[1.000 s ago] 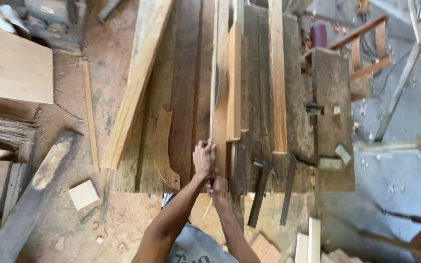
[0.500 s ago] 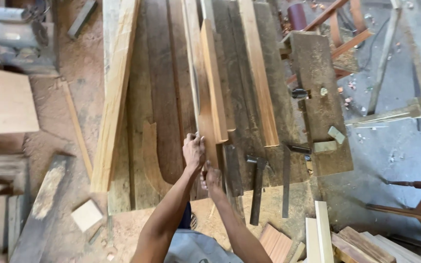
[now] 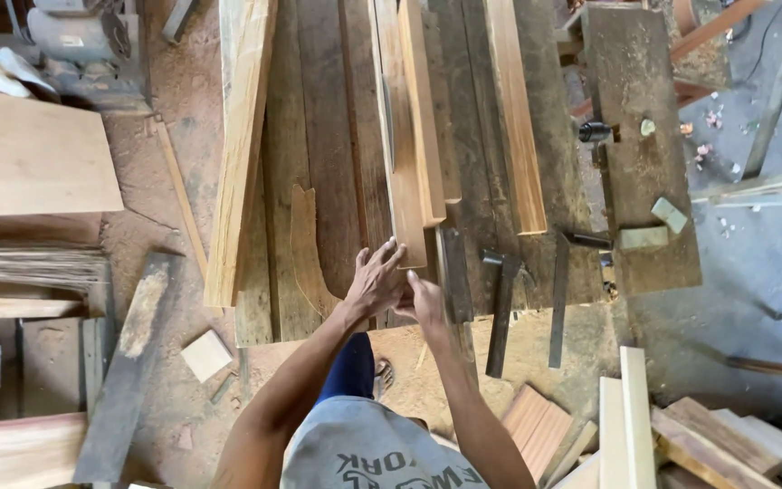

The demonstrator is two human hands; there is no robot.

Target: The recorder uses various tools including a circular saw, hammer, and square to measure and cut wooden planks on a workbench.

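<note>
The left hand (image 3: 375,279) lies open with its fingers spread against the near end of a long pale plank (image 3: 400,181), and the right hand (image 3: 426,301) sits just beside it, curled toward the same end; whether the right hand truly grips the wood or only touches it I cannot tell, since the left hand partly hides it. The plank lies lengthwise on the dark workbench (image 3: 337,136), running away from the person, with a thicker orange-brown beam (image 3: 420,118) resting on top of it along its right edge. The main risk, as I judge it, is that beam: if the plank is pushed or pulled from the end, the beam could slide, tip off and knock into the 2 dark metal tools (image 3: 501,308) lying just right of the hands near the bench edge. Fingers spread flat at the plank's end could also get pinched between plank and bench, and the raw sawn edges look likely to give splinters. The plank itself is light tan, narrow and straight, rough-sawn, its near end stopping short of the bench edge. A curved offcut (image 3: 308,244) lies to its left, and another pale board (image 3: 239,154) lies further left.
</note>
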